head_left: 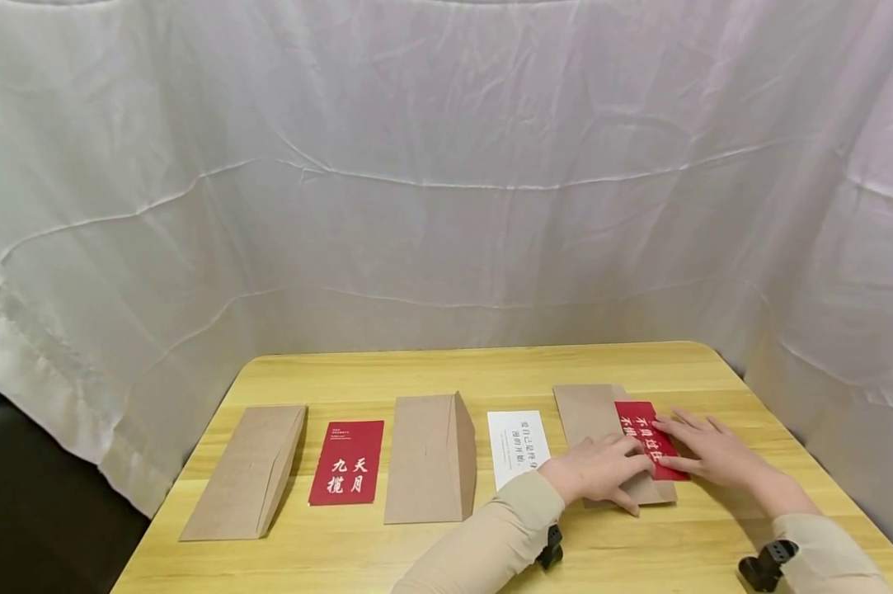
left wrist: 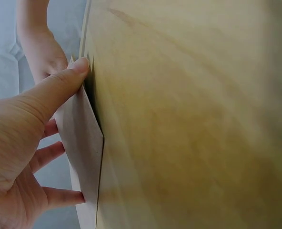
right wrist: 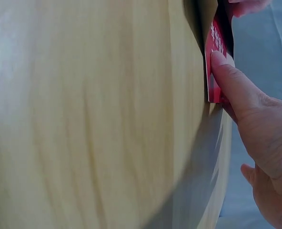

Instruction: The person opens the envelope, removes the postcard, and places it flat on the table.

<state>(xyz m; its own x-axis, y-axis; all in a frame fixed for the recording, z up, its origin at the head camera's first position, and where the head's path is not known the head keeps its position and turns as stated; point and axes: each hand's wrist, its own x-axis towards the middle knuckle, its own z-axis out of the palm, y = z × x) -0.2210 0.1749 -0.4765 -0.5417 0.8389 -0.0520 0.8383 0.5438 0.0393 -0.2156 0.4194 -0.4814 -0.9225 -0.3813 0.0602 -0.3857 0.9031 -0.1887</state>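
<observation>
On the right of the table, a brown paper envelope (head_left: 587, 408) lies beneath my left hand (head_left: 598, 469). Its fingers spread across the paper, while the thumb (left wrist: 65, 86) holds the near edge. A red card (head_left: 642, 421) with white characters lies at the envelope's right end, its left part seemingly tucked into the mouth. My right hand (head_left: 724, 454) grips the card's outer end, fingers at the far side and thumb (right wrist: 226, 71) nearer me. In the right wrist view, brown paper rises over the card's inner end. How far in it reaches is hidden.
Left of my hands lie a white card (head_left: 516, 445) with dark characters, a second brown envelope (head_left: 424, 462) with its flap raised, another red card (head_left: 347, 454) and a third envelope (head_left: 242, 470). A pale curtain (head_left: 446, 206) hangs behind the wooden table (head_left: 342, 561).
</observation>
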